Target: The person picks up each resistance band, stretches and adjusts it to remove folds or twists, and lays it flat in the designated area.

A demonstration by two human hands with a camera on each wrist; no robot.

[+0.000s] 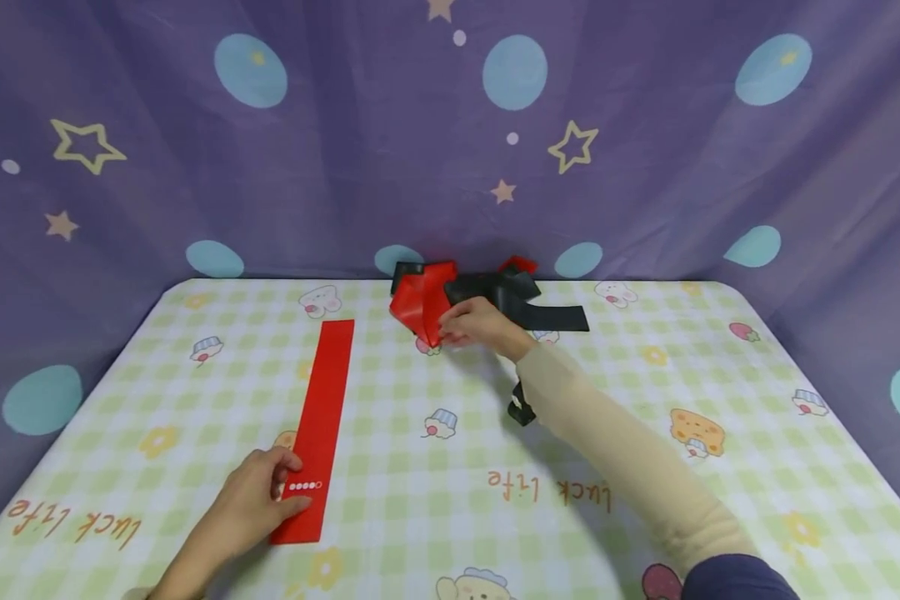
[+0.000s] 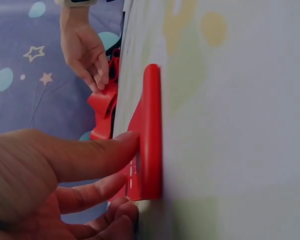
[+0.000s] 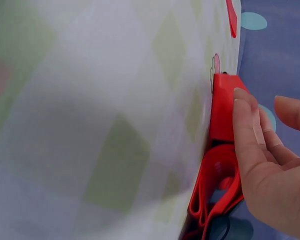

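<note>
A long flat red band [image 1: 324,417] lies on the checked tablecloth [image 1: 435,500] at the left. My left hand [image 1: 288,479] rests on its near end, and the left wrist view shows fairly straight fingers [image 2: 97,155] pressing against the band's edge [image 2: 150,130]. At the far middle lies a heap of bands, with a crumpled red one [image 1: 420,302] beside black ones [image 1: 521,302]. My right hand [image 1: 450,329] reaches to the red one. In the right wrist view its straight fingers [image 3: 245,125] lie on the folded red band [image 3: 221,107], thumb held apart.
A purple curtain [image 1: 345,167] with stars and dots hangs right behind the table's far edge. A black strap [image 1: 521,408] sits under my right forearm. The cloth spreads wide at the right and front.
</note>
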